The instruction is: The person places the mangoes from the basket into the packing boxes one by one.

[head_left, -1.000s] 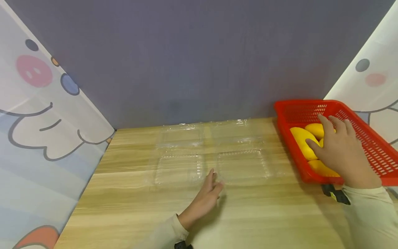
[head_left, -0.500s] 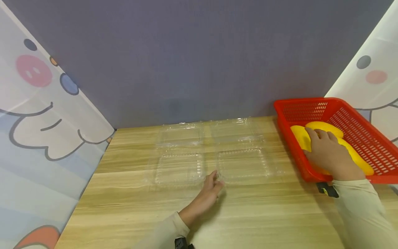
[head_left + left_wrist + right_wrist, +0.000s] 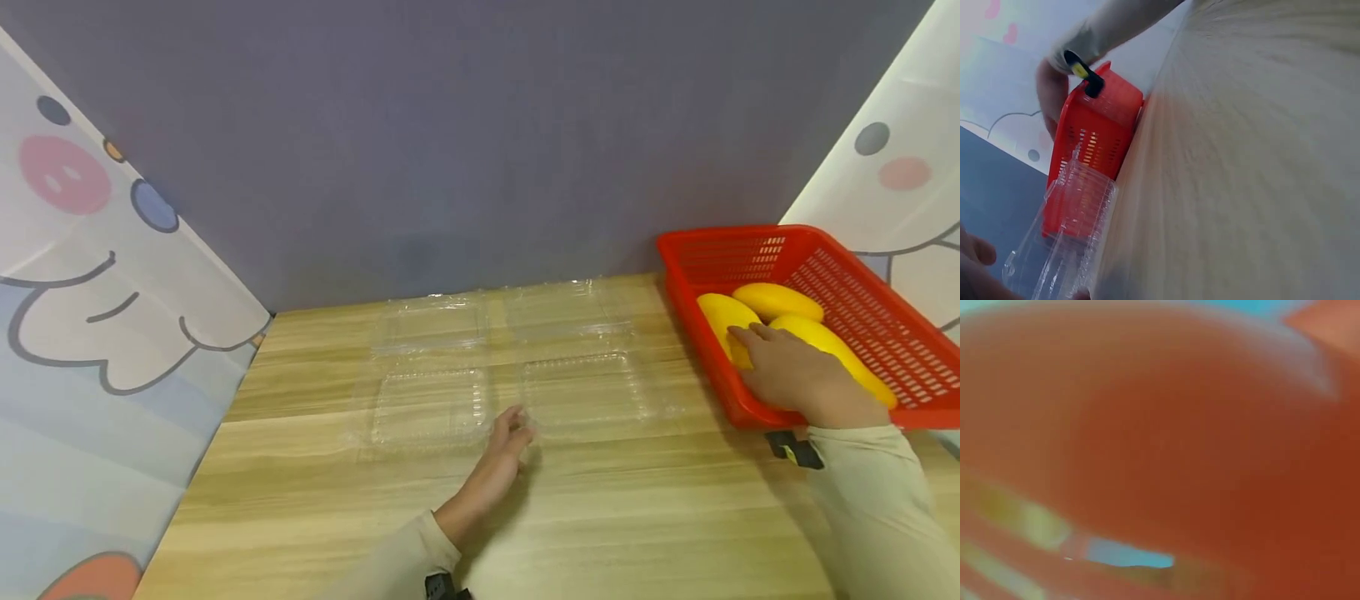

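Observation:
Two clear plastic clamshell boxes stand side by side with lids folded back, the left box (image 3: 431, 408) and the right box (image 3: 585, 387). My left hand (image 3: 495, 467) stays at the near edge between them, thumb and fingers apart and fingertips right at the right box's corner. The left wrist view shows a clear box (image 3: 1079, 206) just past those fingers. My right hand (image 3: 806, 379) is inside the red basket (image 3: 738, 412), fingers curled down over a mango hidden beneath it. Around that hand lie a left mango (image 3: 723, 312), a back mango (image 3: 780, 300) and a right mango (image 3: 843, 354).
The wooden table (image 3: 315, 500) ends against a grey back wall (image 3: 450, 150). Cartoon-printed panels flank it, the left panel (image 3: 67, 275) and the right panel (image 3: 911, 150). The basket's blurred red wall (image 3: 1179, 456) fills most of the right wrist view.
My right hand has come down from above the basket onto the near mango, covering it. The left hand has stayed nearly in place by the boxes.

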The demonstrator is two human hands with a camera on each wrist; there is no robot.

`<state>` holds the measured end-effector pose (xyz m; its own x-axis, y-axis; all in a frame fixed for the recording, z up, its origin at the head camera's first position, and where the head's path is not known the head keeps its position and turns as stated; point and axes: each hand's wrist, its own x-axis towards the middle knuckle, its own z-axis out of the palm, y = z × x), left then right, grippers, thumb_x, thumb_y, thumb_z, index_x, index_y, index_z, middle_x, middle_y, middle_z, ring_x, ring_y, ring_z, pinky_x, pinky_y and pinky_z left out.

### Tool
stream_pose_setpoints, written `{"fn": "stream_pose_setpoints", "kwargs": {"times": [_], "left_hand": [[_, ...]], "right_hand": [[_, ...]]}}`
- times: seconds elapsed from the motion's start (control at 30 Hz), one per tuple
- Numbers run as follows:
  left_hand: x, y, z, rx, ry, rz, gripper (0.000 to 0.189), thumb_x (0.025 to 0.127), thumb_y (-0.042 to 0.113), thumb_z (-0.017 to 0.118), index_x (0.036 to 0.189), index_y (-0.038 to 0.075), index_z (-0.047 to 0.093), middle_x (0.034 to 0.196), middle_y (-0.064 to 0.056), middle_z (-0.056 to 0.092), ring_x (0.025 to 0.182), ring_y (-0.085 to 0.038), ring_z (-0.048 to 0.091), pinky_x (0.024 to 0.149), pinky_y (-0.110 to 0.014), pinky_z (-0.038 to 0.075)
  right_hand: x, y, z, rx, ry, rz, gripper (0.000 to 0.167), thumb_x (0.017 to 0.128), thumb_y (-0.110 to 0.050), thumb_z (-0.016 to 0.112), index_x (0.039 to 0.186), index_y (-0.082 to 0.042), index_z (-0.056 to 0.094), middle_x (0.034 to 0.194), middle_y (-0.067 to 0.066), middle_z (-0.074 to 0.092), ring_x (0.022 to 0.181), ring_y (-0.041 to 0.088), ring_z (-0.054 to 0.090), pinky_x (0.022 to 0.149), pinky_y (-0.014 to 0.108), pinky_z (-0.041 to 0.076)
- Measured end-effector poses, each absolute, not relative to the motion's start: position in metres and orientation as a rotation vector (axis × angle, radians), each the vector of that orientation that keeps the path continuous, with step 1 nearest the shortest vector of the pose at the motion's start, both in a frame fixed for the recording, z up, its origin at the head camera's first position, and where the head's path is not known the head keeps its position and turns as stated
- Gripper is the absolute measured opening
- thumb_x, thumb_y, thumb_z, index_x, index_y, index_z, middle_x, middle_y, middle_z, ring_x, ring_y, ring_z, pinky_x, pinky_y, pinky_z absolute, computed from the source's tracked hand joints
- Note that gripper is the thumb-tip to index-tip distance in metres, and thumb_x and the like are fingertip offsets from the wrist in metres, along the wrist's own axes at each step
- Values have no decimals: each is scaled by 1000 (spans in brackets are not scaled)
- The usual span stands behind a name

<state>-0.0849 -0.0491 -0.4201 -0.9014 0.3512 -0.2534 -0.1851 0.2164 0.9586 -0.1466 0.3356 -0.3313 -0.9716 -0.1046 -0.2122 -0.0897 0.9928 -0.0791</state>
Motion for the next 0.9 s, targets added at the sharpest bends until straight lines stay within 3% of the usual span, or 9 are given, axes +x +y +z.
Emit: {"fn": "stream_pose_setpoints", "kwargs": {"times": [0.07, 0.2, 0.23, 0.33, 0.43, 0.5, 0.67, 0.9], "left_hand": [[-85, -48, -421, 139, 2072, 1754, 64, 107, 43, 31, 158, 12, 9, 161, -15, 17, 139, -39, 35, 101, -51, 44], [-91, -43, -422, 115, 2095, 1802, 65, 107, 46, 28, 158, 13, 6, 164, -15, 10, 149, -43, 19, 117, -65, 23], [-93, -42, -422, 113, 2104, 1816, 65, 107, 46, 27, 158, 12, 5, 164, -15, 9, 152, -42, 13, 118, -66, 18], [-100, -39, -423, 81, 2138, 1859, 64, 108, 46, 24, 158, 10, 7, 164, -16, 11, 152, -41, 12, 120, -65, 12], [-108, -39, -423, 41, 2135, 1918, 63, 108, 45, 24, 158, 8, 10, 163, -18, 12, 151, -43, 13, 120, -65, 11], [-109, -40, -424, 8, 2128, 1932, 61, 108, 44, 25, 157, 10, 12, 163, -17, 13, 151, -42, 14, 120, -65, 11], [-106, -38, -431, -32, 2138, 1940, 56, 108, 42, 29, 155, 14, 19, 160, -15, 21, 148, -39, 24, 120, -62, 18], [-103, -36, -429, -73, 2095, 2013, 50, 108, 36, 34, 152, 15, 27, 156, -10, 31, 143, -32, 34, 120, -56, 25]], "right_hand": [[-138, 336, -321, -111, 2929, -107, 78, 98, -49, 53, 150, 5, 30, 147, 41, 29, 128, 63, 32, 96, 78, 34], [-132, 341, -292, -46, 2971, -78, 97, 92, -74, 42, 153, -1, 24, 148, 40, 29, 127, 63, 31, 92, 81, 32], [-135, 342, -286, -51, 2986, -66, 97, 91, -75, 40, 153, -2, 25, 148, 40, 30, 127, 62, 32, 92, 81, 32], [-162, 345, -275, -120, 3017, -51, 89, 94, -69, 42, 151, -2, 32, 143, 38, 41, 124, 58, 41, 92, 79, 34], [-195, 345, -282, -200, 2969, -154, 80, 94, -58, 55, 148, -2, 39, 136, 33, 53, 118, 53, 52, 91, 75, 39], [-211, 346, -295, -214, 2908, -217, 83, 91, -56, 62, 149, -1, 38, 134, 33, 55, 116, 53, 54, 91, 74, 41], [-223, 349, -319, -160, 2799, -190, 97, 89, -62, 60, 151, 5, 27, 139, 40, 43, 120, 59, 45, 91, 76, 39], [-217, 352, -322, -70, 2788, -199, 100, 86, -59, 65, 147, 9, 27, 129, 39, 48, 95, 46, 53, 75, 63, 49]]}}
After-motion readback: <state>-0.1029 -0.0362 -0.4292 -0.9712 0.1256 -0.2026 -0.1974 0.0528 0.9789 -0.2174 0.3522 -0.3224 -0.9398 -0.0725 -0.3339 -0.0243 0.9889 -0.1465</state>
